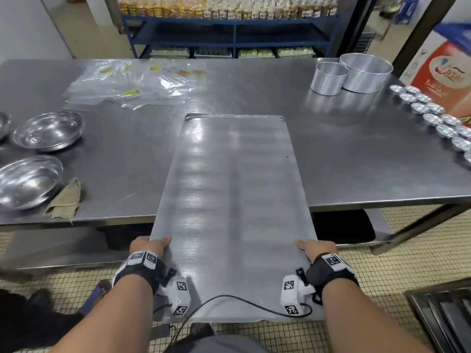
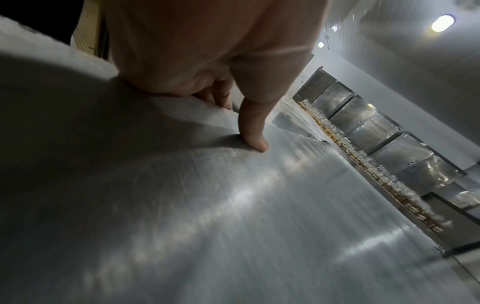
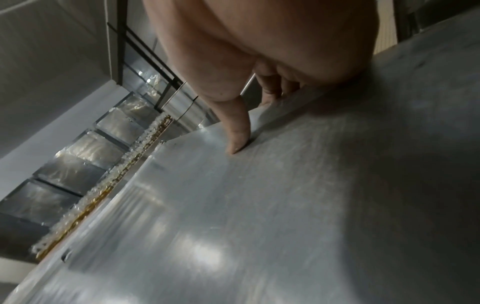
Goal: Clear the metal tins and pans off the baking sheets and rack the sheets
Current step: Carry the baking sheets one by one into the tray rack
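Note:
A long bare baking sheet point(image 1: 234, 189) lies lengthwise, its far end over the steel table point(image 1: 356, 154) and its near end jutting out past the front edge. My left hand point(image 1: 150, 247) grips its left side edge, thumb point(image 2: 255, 131) on top and the other fingers curled underneath. My right hand point(image 1: 314, 248) grips the right side edge the same way, thumb point(image 3: 239, 131) pressed on the sheet point(image 3: 259, 205). Two round metal tins point(image 1: 351, 72) stand at the table's far right. A double row of several small fluted tins point(image 1: 438, 121) runs along the right edge.
Two shallow steel bowls point(image 1: 38, 154) and a brown rag point(image 1: 66, 200) sit at the table's left. Clear plastic bags point(image 1: 132, 82) lie at the far left. A blue shelf point(image 1: 229, 34) of packaged goods stands behind. Stacked sheets point(image 1: 443, 319) show at floor level, lower right.

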Tool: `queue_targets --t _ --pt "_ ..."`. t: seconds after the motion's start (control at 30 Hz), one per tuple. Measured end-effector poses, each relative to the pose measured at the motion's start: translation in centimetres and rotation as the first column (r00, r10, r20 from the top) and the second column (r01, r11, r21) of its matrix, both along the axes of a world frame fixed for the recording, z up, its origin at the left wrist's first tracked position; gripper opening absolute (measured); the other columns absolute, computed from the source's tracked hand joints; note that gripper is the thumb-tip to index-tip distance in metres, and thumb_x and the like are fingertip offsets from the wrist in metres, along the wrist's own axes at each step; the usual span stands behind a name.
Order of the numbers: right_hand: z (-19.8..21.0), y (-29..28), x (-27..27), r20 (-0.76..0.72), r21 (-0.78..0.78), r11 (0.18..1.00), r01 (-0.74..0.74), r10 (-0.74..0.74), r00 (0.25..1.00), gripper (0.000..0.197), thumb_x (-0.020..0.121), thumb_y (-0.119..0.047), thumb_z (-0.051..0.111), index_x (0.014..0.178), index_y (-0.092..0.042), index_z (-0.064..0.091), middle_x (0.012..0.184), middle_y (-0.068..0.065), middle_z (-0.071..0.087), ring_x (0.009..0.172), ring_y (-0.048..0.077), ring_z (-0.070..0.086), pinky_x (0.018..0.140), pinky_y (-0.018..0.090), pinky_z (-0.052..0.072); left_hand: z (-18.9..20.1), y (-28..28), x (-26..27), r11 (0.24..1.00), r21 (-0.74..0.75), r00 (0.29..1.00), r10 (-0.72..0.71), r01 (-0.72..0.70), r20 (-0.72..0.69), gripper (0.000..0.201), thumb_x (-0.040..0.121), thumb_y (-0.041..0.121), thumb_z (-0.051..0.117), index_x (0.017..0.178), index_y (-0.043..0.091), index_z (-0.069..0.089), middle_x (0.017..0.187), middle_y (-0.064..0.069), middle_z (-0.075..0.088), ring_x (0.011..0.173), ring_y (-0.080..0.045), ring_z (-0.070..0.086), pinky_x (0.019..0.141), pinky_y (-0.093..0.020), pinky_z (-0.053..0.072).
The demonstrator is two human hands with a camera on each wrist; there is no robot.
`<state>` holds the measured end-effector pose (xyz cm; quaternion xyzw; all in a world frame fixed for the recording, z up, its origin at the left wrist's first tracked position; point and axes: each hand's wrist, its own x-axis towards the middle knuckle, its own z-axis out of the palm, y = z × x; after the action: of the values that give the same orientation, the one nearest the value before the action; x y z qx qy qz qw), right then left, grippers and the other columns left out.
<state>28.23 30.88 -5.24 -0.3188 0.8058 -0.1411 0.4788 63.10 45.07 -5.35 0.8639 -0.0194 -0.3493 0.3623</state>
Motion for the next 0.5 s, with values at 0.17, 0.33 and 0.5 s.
queue_targets --t 0.17,0.33,0.5 --pt "0.2 1.1 -3.2 0.007 -0.012 0.997 0.08 -0.08 0.997 0.039 0.079 -0.018 0.08 0.108 0.002 0.063 0.095 0.011 0.06 0.082 0.026 0.055 0.061 0.027 0.042 0.2 -0.8 -2.3 1.0 -0.012 1.0 -0.022 0.022 -0.011 0.048 0.078 0.021 0.084 0.115 -0.003 0.066 0.106 -0.021 0.069 0.087 -0.037 0.063 0.081 -0.04 0.052" --pt "1.4 2.7 -5.0 0.066 -0.056 0.951 0.303 -0.299 0.952 0.05 0.071 -0.017 0.087 0.11 0.002 0.063 0.106 0.017 0.067 0.085 0.027 0.058 0.071 0.031 0.047 1.3 -3.0 -3.7 0.993 -0.052 0.994 -0.103 0.104 0.024 0.046 0.074 0.024 0.086 0.109 -0.003 0.071 0.095 -0.017 0.071 0.083 -0.035 0.066 0.082 -0.039 0.053" --pt "2.8 4.8 -5.9 0.089 -0.091 0.882 0.462 -0.455 0.886 0.051 0.071 -0.019 0.087 0.109 0.005 0.064 0.103 0.015 0.069 0.078 0.027 0.063 0.067 0.032 0.051 3.0 -6.9 -3.9 0.954 -0.106 0.96 -0.277 0.279 0.038 0.037 0.076 0.022 0.083 0.103 0.0 0.073 0.091 -0.014 0.071 0.08 -0.031 0.066 0.074 -0.032 0.049"
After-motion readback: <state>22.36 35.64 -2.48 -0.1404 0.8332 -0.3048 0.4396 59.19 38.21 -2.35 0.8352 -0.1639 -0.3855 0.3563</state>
